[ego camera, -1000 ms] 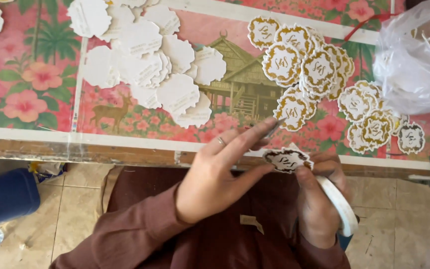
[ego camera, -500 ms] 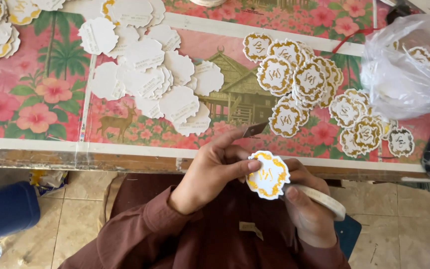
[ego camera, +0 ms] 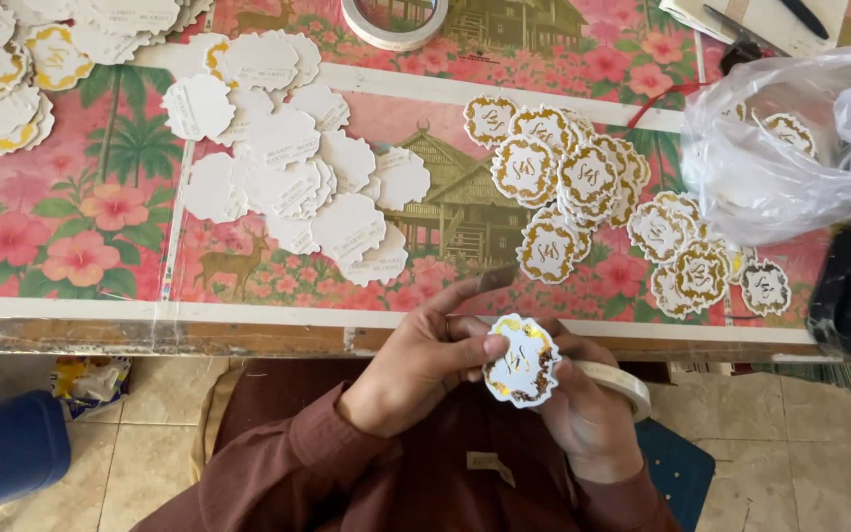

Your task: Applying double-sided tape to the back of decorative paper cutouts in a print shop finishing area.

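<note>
Plainly, the gold-edged scalloped tag (ego camera: 522,361), pinched just below the near table edge (ego camera: 248,335), could crease or drop if either thumb pressed unevenly. The left hand (ego camera: 425,369) gripped its left rim with the index finger extended; the right hand (ego camera: 583,409) cradled it from beneath, a tape roll (ego camera: 622,382) around its fingers.

Gold-edged scalloped tag (ego camera: 521,361) between both hands

I see bright, even daylight across the desk (ego camera: 278,305), with only soft, short shadows under the paper cutouts. The clear plastic bag (ego camera: 780,148) throws pale glare at upper right. Focus is sharp at center; the blue container (ego camera: 2,453) at lower left looks soft.
</note>
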